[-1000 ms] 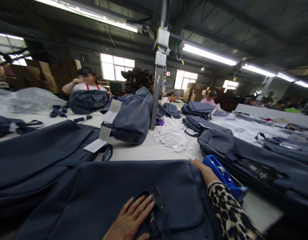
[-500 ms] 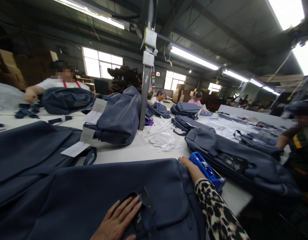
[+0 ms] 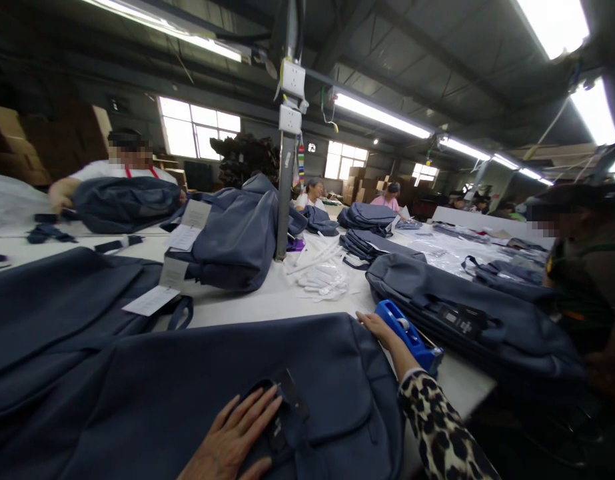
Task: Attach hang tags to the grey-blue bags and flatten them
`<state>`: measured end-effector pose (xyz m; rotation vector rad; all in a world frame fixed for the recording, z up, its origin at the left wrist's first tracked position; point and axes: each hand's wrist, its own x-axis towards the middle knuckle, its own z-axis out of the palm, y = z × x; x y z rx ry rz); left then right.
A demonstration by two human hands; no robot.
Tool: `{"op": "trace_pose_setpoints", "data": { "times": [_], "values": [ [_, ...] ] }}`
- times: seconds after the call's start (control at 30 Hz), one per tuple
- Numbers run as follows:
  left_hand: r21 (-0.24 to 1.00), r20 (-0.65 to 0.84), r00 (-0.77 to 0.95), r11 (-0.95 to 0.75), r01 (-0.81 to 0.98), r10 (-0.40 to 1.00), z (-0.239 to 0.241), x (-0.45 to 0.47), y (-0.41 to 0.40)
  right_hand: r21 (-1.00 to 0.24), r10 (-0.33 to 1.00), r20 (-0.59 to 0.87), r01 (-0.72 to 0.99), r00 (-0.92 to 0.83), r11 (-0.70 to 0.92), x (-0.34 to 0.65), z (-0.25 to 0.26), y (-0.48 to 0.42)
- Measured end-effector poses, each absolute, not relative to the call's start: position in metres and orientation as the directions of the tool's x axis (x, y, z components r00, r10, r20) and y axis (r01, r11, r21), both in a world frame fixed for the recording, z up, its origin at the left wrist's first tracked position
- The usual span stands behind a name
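Observation:
A dark blue bag [image 3: 197, 373] lies flat right in front of me. My left hand [image 3: 234, 427] rests on it with fingers stretched out, beside the bag's handle loop and a black tag [image 3: 293, 393]. At the bag's far right corner is my right hand [image 3: 382, 330], its fingers extended along the edge and its fingertips near the top seam. Just right of that hand stands a blue tape dispenser [image 3: 404, 333]. I see nothing held in either hand.
More dark blue bags lie left [image 3: 62, 300], behind the pole [image 3: 283, 193], and right [image 3: 467, 313]. White paper tags [image 3: 152, 299] hang from the left ones. Plastic pieces [image 3: 322, 280] lie mid-table. A person [image 3: 587, 267] stands at right, another [image 3: 122, 170] at far left.
The right hand's wrist and sleeve have shifted slightly to the right while its fingertips stay at the bag's corner. My left hand stays put. The person at right has leaned inward.

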<state>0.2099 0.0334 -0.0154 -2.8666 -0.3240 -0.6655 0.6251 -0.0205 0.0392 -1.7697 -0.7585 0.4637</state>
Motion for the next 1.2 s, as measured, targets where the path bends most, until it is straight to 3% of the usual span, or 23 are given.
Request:
{"op": "trace_pose_setpoints", "data": {
  "times": [0.07,0.17,0.27,0.33,0.43,0.53,0.7,0.87,0.97,1.07,1.2],
  "values": [
    [-0.103,0.452,0.872,-0.960,0.259,0.187,-0.017,0.210,0.033,-0.965,0.630,0.121,0.240,0.767,-0.107,0.613,0.044,-0.048],
    [-0.011,0.414,0.878,-0.963,0.270,0.241,-0.016,0.209,0.030,-0.975,0.413,0.212,0.218,0.886,0.033,0.564,0.027,-0.116],
    [0.089,0.320,0.901,-0.956,0.280,0.293,-0.010,0.207,0.025,-0.991,0.215,0.111,0.093,0.970,0.093,0.484,-0.014,-0.193],
    [0.134,0.262,0.913,-0.949,0.285,0.312,-0.006,0.208,0.024,-0.976,0.297,-0.158,-0.195,0.942,0.099,0.427,-0.040,-0.230],
    [0.172,0.211,0.919,-0.938,0.300,0.333,-0.004,0.208,0.023,-0.825,0.537,-0.463,-0.564,0.705,0.029,0.362,-0.059,-0.244],
    [0.185,0.200,0.919,-0.935,0.304,0.339,-0.004,0.208,0.023,-0.800,0.634,-0.455,-0.600,0.626,0.017,0.330,-0.054,-0.226],
    [0.181,0.267,0.913,-0.946,0.268,0.309,-0.015,0.207,0.027,-0.792,0.611,-0.383,-0.587,0.693,0.169,0.315,-0.038,-0.209],
    [0.176,0.329,0.896,-0.951,0.252,0.298,-0.023,0.210,0.033,-0.530,0.672,-0.447,-0.780,0.591,0.333,0.301,-0.026,-0.196],
    [0.197,0.319,0.894,-0.944,0.263,0.316,-0.024,0.210,0.036,-0.455,0.669,-0.471,-0.808,0.576,0.375,0.295,-0.015,-0.177],
    [0.229,0.322,0.890,-0.939,0.257,0.322,-0.025,0.210,0.040,-0.472,0.727,-0.437,-0.823,0.529,0.315,0.290,-0.006,-0.158],
    [0.255,0.309,0.893,-0.933,0.253,0.327,-0.026,0.211,0.042,-0.639,0.777,-0.353,-0.741,0.521,0.207,0.288,0.002,-0.136]
  ]
}}
